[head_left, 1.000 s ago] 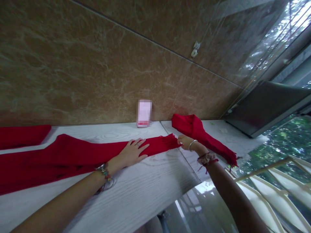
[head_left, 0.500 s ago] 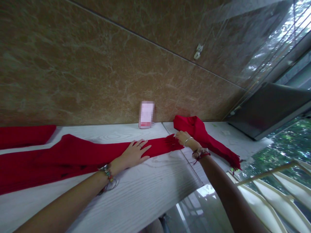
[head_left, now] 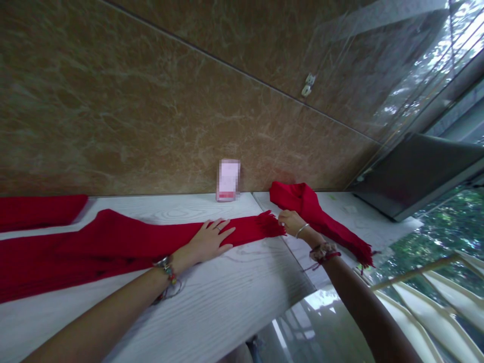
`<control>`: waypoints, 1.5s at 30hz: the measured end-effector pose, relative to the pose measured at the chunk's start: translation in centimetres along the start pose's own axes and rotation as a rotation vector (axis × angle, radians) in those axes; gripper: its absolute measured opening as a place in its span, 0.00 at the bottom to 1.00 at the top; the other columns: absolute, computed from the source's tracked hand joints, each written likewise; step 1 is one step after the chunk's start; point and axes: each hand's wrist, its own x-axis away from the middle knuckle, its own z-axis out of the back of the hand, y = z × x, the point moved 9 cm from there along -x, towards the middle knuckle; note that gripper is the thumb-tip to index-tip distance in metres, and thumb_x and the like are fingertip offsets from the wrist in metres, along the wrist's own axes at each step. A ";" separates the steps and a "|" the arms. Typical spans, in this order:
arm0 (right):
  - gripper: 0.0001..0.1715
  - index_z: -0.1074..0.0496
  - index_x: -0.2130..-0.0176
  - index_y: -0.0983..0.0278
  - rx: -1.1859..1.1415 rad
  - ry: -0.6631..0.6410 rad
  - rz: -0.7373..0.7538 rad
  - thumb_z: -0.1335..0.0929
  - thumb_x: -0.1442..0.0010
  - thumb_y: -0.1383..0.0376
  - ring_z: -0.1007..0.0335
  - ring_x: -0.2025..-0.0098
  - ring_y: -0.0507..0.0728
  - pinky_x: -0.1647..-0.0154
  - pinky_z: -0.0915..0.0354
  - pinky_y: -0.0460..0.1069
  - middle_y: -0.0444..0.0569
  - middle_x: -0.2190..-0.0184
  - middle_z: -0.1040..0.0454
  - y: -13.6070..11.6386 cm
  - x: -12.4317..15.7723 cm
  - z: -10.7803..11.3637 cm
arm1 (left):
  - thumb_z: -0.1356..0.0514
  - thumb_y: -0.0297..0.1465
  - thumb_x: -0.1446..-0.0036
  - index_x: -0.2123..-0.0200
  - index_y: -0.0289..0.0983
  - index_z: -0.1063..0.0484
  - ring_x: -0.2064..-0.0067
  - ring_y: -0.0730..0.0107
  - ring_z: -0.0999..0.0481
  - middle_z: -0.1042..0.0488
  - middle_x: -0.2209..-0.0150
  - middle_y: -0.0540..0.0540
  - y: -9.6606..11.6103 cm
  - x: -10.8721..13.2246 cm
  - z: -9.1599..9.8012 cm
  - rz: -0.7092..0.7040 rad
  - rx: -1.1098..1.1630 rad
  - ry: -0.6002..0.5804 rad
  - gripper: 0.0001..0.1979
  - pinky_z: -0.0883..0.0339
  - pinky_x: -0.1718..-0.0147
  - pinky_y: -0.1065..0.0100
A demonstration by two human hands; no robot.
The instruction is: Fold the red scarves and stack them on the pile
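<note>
One view, head: the red scarf [head_left: 139,244] lies on the table [head_left: 234,287], its long axis running left to right, roughly along the wall [head_left: 151,126]. Its fringe [head_left: 273,225] forms the right end.

Left hand [head_left: 207,242]: palm down on the scarf, inboard of the fringe, fingers spread apart, not clamped.

Right hand [head_left: 292,223]: nearer to the fringe, at its outer edge; the scarf extends leftward from this hand. Fingertips are bunched; whether they pinch a strand cannot be told. A second scarf [head_left: 325,218] lies just beyond this hand.
</note>
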 end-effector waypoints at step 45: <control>0.41 0.51 0.38 0.64 -0.300 -0.062 0.494 0.39 0.44 0.49 0.59 0.36 0.65 0.42 0.53 0.66 0.59 0.37 0.51 -30.9 -14.4 -0.3 | 0.53 0.49 0.44 0.40 0.29 0.48 0.38 0.54 0.49 0.50 0.38 0.34 -18.5 27.9 9.8 0.672 0.099 -0.051 0.37 0.53 0.43 0.59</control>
